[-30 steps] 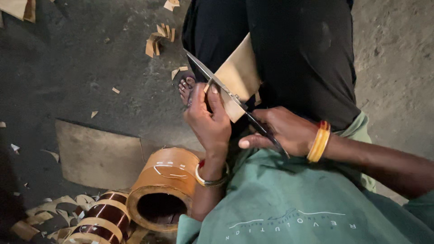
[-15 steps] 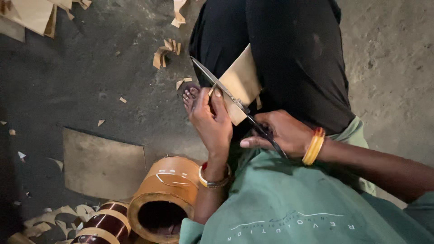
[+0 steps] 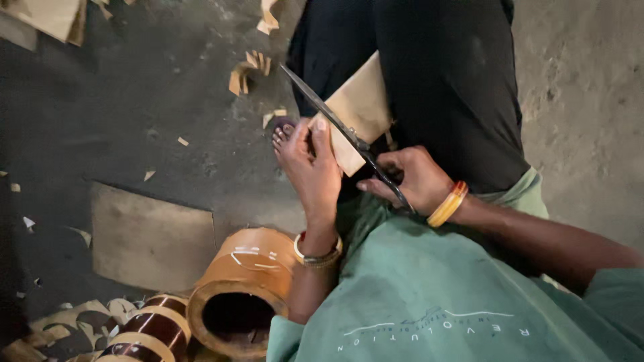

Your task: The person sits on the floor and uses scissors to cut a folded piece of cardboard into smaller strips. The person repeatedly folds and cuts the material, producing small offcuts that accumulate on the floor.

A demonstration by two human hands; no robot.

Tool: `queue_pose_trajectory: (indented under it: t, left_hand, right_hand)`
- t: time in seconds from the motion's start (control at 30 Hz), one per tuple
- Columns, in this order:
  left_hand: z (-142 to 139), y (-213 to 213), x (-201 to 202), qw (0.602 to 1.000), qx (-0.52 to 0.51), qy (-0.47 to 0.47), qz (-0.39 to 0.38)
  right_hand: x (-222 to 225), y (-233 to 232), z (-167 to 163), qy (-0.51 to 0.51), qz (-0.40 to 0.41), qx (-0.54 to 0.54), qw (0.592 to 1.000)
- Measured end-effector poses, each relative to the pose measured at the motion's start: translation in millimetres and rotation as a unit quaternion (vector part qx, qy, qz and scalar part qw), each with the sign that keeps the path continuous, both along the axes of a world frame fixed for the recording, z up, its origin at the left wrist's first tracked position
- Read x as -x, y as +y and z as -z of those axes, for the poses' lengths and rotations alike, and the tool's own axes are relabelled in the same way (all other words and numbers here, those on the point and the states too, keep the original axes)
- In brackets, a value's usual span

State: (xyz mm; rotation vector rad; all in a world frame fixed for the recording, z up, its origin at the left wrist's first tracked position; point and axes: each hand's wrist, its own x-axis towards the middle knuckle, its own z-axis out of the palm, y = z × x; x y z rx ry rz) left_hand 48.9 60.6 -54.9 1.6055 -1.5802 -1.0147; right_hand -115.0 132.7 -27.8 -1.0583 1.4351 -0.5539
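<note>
Left hand [image 3: 314,167] pinches a tan paper sheet [image 3: 362,110]; right hand [image 3: 409,179] grips long steel scissors [image 3: 342,131], blades open across it.

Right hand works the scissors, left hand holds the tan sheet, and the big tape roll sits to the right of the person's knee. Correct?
Not quite. In the head view the big tape roll lies at the left of the picture, below the left hand, not at the right. The rest holds: the right hand works the scissors and the left holds the tan sheet.
</note>
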Motion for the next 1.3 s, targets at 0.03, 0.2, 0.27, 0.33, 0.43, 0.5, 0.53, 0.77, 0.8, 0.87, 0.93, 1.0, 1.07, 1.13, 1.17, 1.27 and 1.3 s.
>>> queue_pose_trajectory:
  t: [0.03,0.2,0.27,0.33,0.43,0.5,0.53,0.77,0.8,0.87,0.93,1.0,1.07,1.13,1.17,1.27,1.3]
  left_hand:
    - [3.5,3.7,-0.9,0.999,-0.010,0.035,-0.012]
    - [0.8,24.4,-24.3,0.954,-0.102,0.265,-0.098]
    - [-7.0,32.4,-40.4,0.947,-0.077,0.301,-0.083]
    - [-16.0,42.2,-56.4,0.927,-0.140,0.336,-0.092]
    - [-28.0,60.9,-81.6,0.920,-0.180,0.345,-0.048]
    - [-28.9,70.4,-94.0,0.900,-0.176,0.399,-0.012]
    - [-28.4,76.2,-99.7,0.888,-0.175,0.425,0.009]
    - [-12.0,111.6,-111.8,0.697,-0.243,0.672,0.059]
    - [-9.6,114.8,-113.6,0.664,-0.266,0.696,0.058]
    - [-4.1,119.0,-120.6,0.637,-0.303,0.706,0.059]
    - [1.4,120.6,-128.1,0.652,-0.331,0.680,0.060]
    - [9.5,117.1,-131.0,0.686,-0.340,0.643,0.022]
    - [18.0,111.9,-131.8,0.733,-0.326,0.597,-0.017]
    - [28.0,99.7,-136.6,0.790,-0.287,0.538,-0.059]
    - [32.3,94.2,-137.3,0.813,-0.256,0.518,-0.070]
    - [42.1,76.7,-139.7,0.859,-0.191,0.466,-0.093]
    - [43.6,73.2,-138.3,0.862,-0.193,0.460,-0.092]
  right_hand:
    - [1.4,1.1,0.0,0.001,-0.005,0.043,0.999]
    - [2.0,7.3,-28.1,-0.020,-0.072,-0.047,0.996]
    - [-8.9,13.8,-46.0,0.022,-0.094,-0.041,0.994]
    - [-28.1,22.3,-60.9,0.129,-0.100,-0.033,0.986]
    - [-57.0,31.9,-69.6,0.149,-0.059,0.104,0.982]
    - [-71.4,38.9,-67.2,0.092,-0.010,0.161,0.983]
    - [-77.2,44.1,-65.6,0.057,0.019,0.151,0.987]
    - [-81.3,78.7,-49.2,-0.042,0.049,0.117,0.991]
    - [-81.1,81.0,-45.9,-0.049,0.059,0.095,0.993]
    - [-83.0,83.7,-37.7,-0.064,0.074,0.050,0.994]
    - [-87.0,86.7,-29.0,-0.089,0.111,0.001,0.990]
    - [-87.0,90.8,-23.0,-0.061,0.098,-0.018,0.993]
    - [-82.2,95.8,-20.7,0.019,0.035,-0.006,0.999]
    - [-77.6,100.3,-19.1,-0.023,0.008,-0.033,0.999]
    - [-75.3,101.9,-18.7,-0.044,-0.005,-0.049,0.998]
    - [-72.0,101.0,-16.7,-0.121,-0.043,-0.059,0.990]
    - [-71.5,99.7,-16.4,-0.134,-0.044,-0.072,0.987]
